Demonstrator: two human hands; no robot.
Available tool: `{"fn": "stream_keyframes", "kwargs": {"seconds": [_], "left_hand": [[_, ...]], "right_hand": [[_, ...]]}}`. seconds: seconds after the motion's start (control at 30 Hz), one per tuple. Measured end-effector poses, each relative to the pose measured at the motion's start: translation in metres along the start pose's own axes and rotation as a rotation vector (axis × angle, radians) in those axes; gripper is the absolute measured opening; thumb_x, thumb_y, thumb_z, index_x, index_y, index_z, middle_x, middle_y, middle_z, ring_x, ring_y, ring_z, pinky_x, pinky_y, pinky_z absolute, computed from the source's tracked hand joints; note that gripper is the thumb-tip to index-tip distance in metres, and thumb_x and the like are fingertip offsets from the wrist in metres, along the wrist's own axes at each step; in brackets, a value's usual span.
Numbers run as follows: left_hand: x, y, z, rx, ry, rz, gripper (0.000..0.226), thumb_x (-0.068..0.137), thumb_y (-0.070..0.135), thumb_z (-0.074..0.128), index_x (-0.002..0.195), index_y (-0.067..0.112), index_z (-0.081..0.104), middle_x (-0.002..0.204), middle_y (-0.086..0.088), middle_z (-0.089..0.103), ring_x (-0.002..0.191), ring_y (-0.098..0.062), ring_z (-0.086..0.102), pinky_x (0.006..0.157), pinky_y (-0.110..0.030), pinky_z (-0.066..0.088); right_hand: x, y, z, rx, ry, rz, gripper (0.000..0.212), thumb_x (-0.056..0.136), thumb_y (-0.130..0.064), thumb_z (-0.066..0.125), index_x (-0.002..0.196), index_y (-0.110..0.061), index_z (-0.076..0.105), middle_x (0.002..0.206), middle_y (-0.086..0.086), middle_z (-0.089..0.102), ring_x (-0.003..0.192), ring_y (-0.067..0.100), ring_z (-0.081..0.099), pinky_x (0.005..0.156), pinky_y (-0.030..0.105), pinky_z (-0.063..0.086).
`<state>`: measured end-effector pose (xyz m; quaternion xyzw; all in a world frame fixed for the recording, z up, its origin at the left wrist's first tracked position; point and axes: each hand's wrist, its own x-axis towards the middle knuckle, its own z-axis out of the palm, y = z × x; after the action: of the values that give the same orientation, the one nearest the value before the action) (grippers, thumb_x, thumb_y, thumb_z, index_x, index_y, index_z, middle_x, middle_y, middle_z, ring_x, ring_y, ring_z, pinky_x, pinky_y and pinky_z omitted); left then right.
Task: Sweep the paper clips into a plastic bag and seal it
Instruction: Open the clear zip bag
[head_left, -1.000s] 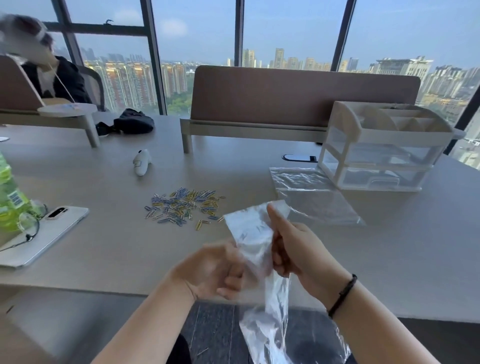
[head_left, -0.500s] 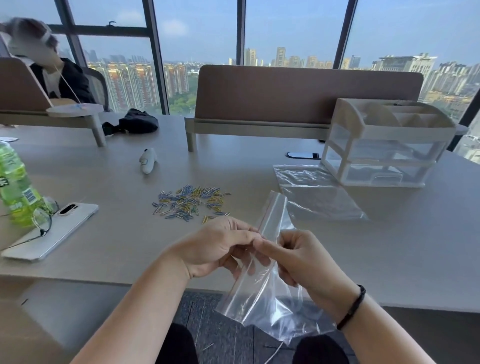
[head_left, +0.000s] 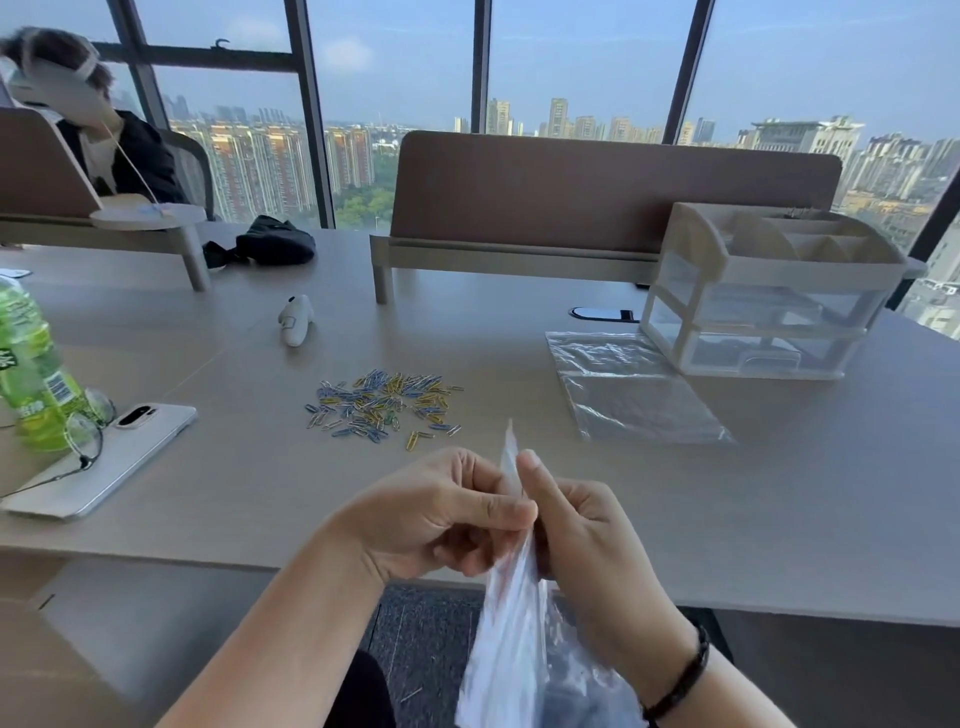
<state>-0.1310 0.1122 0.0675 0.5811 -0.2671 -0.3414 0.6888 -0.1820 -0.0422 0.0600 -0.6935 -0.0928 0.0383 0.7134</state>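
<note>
A loose heap of coloured paper clips (head_left: 382, 408) lies on the beige table (head_left: 779, 493), a little beyond my hands. I hold a clear zip plastic bag (head_left: 511, 639) upright over the table's front edge, seen almost edge-on, its body hanging down below the edge. My left hand (head_left: 436, 514) pinches the bag's top strip from the left. My right hand (head_left: 582, 525) pinches the same strip from the right, thumb raised along it. The bag's mouth looks closed between my fingers.
Spare clear bags (head_left: 634, 395) lie flat at the right, in front of a white desk organiser (head_left: 769, 296). A green bottle (head_left: 31, 374), glasses and a phone (head_left: 104, 457) sit at the left. A white controller (head_left: 296, 319) lies behind the clips. Another person sits far left.
The bag went from hanging loosely and crumpled to being held edge-on at its top strip. Both hands closed together on that strip and rose slightly.
</note>
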Motion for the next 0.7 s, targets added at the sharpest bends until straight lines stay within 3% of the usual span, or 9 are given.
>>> {"fn": "stream_keyframes", "kwargs": {"seconds": [0.1, 0.17, 0.27, 0.37, 0.43, 0.57, 0.63, 0.7], "left_hand": [[-0.001, 0.002, 0.000, 0.040, 0.066, -0.006, 0.036, 0.065, 0.042, 0.087, 0.052, 0.017, 0.065, 0.044, 0.005, 0.056, 0.032, -0.003, 0.044, 0.034, -0.019, 0.016], [-0.001, 0.004, 0.000, 0.088, 0.105, -0.008, 0.034, 0.066, 0.042, 0.084, 0.051, 0.019, 0.065, 0.044, 0.006, 0.055, 0.032, -0.003, 0.041, 0.036, -0.018, 0.017], [-0.002, 0.006, 0.000, 0.173, 0.168, -0.014, 0.028, 0.069, 0.033, 0.082, 0.052, 0.016, 0.067, 0.043, 0.003, 0.055, 0.033, -0.007, 0.038, 0.035, -0.015, 0.020], [0.001, 0.003, -0.001, 0.207, 0.198, -0.002, 0.031, 0.079, 0.019, 0.078, 0.050, 0.018, 0.067, 0.042, 0.005, 0.056, 0.033, -0.007, 0.038, 0.036, -0.019, 0.019], [0.002, 0.000, -0.002, 0.194, 0.188, 0.002, 0.032, 0.081, 0.020, 0.076, 0.050, 0.018, 0.066, 0.043, 0.006, 0.057, 0.034, -0.006, 0.038, 0.037, -0.022, 0.017], [0.003, -0.006, -0.009, 0.144, 0.157, -0.021, 0.035, 0.073, 0.038, 0.084, 0.058, 0.015, 0.063, 0.045, 0.003, 0.053, 0.036, -0.007, 0.039, 0.046, -0.033, 0.013], [0.004, -0.010, -0.013, 0.076, 0.198, -0.044, 0.036, 0.079, 0.033, 0.082, 0.060, 0.013, 0.059, 0.046, 0.001, 0.049, 0.039, -0.011, 0.037, 0.048, -0.035, 0.010], [0.005, -0.015, -0.013, 0.048, 0.231, -0.061, 0.033, 0.085, 0.024, 0.072, 0.060, 0.013, 0.055, 0.046, 0.001, 0.046, 0.034, -0.007, 0.036, 0.041, -0.030, 0.010]], "right_hand": [[0.002, -0.005, 0.000, -0.034, 0.038, 0.077, 0.086, 0.084, -0.068, 0.053, 0.074, 0.016, 0.068, 0.072, 0.036, 0.069, 0.068, 0.053, 0.068, 0.058, 0.044, 0.057], [0.003, -0.009, -0.002, -0.068, 0.051, 0.115, 0.087, 0.076, -0.070, 0.056, 0.071, 0.016, 0.068, 0.071, 0.037, 0.067, 0.061, 0.046, 0.069, 0.059, 0.044, 0.058], [0.007, -0.014, -0.007, -0.127, 0.003, 0.181, 0.071, 0.088, -0.053, 0.057, 0.072, 0.015, 0.068, 0.074, 0.037, 0.068, 0.050, 0.028, 0.066, 0.058, 0.037, 0.057], [0.011, -0.015, -0.013, -0.172, -0.081, 0.248, 0.057, 0.100, -0.035, 0.049, 0.075, 0.011, 0.071, 0.080, 0.036, 0.070, 0.052, 0.025, 0.066, 0.058, 0.035, 0.056], [0.012, -0.017, -0.015, -0.156, -0.122, 0.263, 0.053, 0.102, -0.033, 0.045, 0.073, 0.001, 0.073, 0.082, 0.033, 0.071, 0.055, 0.026, 0.067, 0.057, 0.033, 0.055], [0.012, -0.017, -0.020, -0.098, -0.171, 0.297, 0.050, 0.104, -0.034, 0.041, 0.078, 0.001, 0.065, 0.067, 0.026, 0.068, 0.054, 0.029, 0.065, 0.053, 0.031, 0.052], [0.012, -0.016, -0.023, -0.088, -0.160, 0.290, 0.045, 0.104, -0.031, 0.041, 0.073, -0.005, 0.059, 0.062, 0.022, 0.064, 0.052, 0.029, 0.063, 0.052, 0.032, 0.049], [0.013, -0.015, -0.026, -0.082, -0.135, 0.281, 0.044, 0.103, -0.026, 0.042, 0.065, -0.011, 0.055, 0.059, 0.020, 0.062, 0.051, 0.028, 0.063, 0.051, 0.032, 0.047]]}}
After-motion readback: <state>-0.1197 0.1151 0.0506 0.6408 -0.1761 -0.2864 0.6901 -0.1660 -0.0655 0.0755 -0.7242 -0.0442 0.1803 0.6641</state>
